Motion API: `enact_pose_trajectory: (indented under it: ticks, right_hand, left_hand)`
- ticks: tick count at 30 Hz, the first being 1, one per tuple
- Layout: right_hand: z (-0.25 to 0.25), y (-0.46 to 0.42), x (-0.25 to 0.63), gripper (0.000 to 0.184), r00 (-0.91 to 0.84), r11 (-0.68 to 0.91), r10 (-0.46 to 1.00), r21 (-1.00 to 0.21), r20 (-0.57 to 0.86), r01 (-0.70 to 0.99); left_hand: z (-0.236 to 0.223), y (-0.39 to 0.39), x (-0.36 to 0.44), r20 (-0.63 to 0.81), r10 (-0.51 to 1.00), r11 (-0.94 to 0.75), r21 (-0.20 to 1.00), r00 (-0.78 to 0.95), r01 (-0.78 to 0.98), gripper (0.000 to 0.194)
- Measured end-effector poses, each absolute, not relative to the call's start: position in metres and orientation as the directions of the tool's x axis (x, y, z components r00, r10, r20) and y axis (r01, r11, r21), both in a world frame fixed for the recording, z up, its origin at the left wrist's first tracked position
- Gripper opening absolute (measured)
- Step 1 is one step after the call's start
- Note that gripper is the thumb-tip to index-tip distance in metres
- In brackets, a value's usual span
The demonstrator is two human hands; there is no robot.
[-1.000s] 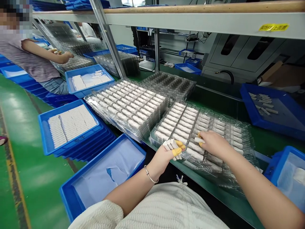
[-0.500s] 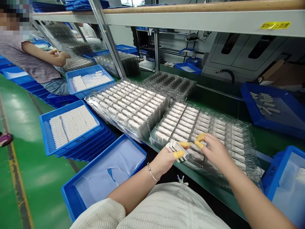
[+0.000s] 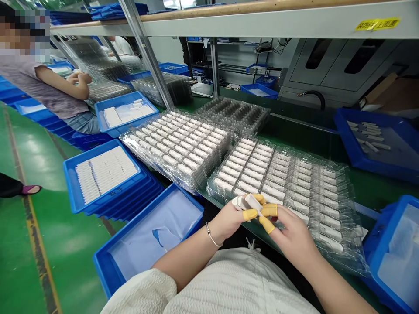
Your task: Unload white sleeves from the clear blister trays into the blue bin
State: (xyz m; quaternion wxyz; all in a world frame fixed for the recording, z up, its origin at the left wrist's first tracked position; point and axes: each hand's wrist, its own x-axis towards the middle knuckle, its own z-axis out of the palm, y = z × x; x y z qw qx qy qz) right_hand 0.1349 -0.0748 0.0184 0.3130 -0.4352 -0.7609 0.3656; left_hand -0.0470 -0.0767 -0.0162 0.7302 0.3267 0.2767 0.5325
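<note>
My left hand [image 3: 234, 217], in yellow finger cots, is closed around a few white bar-shaped pieces [image 3: 241, 203]. The fingers of my right hand [image 3: 284, 222], also in yellow cots, pinch the near end of one of these pieces, right against the left fingertips. Both hands are above the front edge of a clear plastic blister tray [image 3: 348, 192], whose slots hold rows of similar white pieces. My right fingers partly hide the piece they grip.
Left of it stands a stack of filled clear trays [image 3: 209, 168]; more clear trays [image 3: 235, 111] lie behind. Blue bins [image 3: 98, 261] flank me, one stack [image 3: 70, 183] topped with white pieces. An overhead shelf [image 3: 262, 26] crosses the bench. A co-worker [image 3: 62, 93] works at far left.
My right hand has moved left from over the tray to the pieces in my left hand and pinches one. At far left, a foot has come further into view.
</note>
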Motion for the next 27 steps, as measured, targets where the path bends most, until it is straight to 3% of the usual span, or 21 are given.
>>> enact_pose_trajectory:
  ticks: [2,5,7,10,15,21,24,27]
  right_hand:
    - [0.019,-0.073,0.135,0.018,-0.408,0.043,0.911,-0.968,-0.063,0.246]
    - [0.016,-0.073,0.134,0.031,-0.457,-0.347,0.838,-0.938,-0.297,-0.028]
    - [0.012,-0.073,0.133,0.034,-0.469,-0.479,0.801,-0.869,-0.372,-0.128]
    - [0.007,-0.075,0.131,0.037,-0.451,-0.555,0.782,-0.81,-0.43,-0.189]
    - [0.003,-0.071,0.133,0.04,-0.396,-0.479,0.825,-0.871,-0.403,-0.111]
    - [0.002,-0.068,0.133,0.033,-0.32,-0.149,0.926,-0.974,-0.198,0.172]
    - [0.004,-0.069,0.131,0.028,-0.338,0.025,0.932,-0.909,-0.129,0.417]
    - [0.012,-0.058,0.138,0.025,-0.363,0.184,0.929,-0.764,-0.071,0.619]
  left_hand:
    - [-0.015,-0.076,-0.046,-0.059,0.967,0.197,0.791,0.247,-0.58,0.044]
    - [-0.012,-0.077,-0.044,-0.083,0.964,0.214,0.806,0.252,-0.552,0.037]
    - [-0.01,-0.078,-0.043,-0.105,0.965,0.224,0.801,0.238,-0.555,0.035]
    - [-0.01,-0.079,-0.043,-0.096,0.968,0.215,0.792,0.231,-0.572,0.033]
    - [-0.014,-0.077,-0.044,-0.064,0.971,0.188,0.799,0.23,-0.571,0.034]
    - [-0.02,-0.074,-0.042,-0.105,0.987,0.153,0.814,0.118,-0.56,0.032]
    - [-0.022,-0.075,-0.041,-0.109,0.988,0.15,0.819,0.107,-0.553,0.029]
    - [-0.02,-0.075,-0.044,-0.116,0.991,0.136,0.835,0.071,-0.533,0.027]
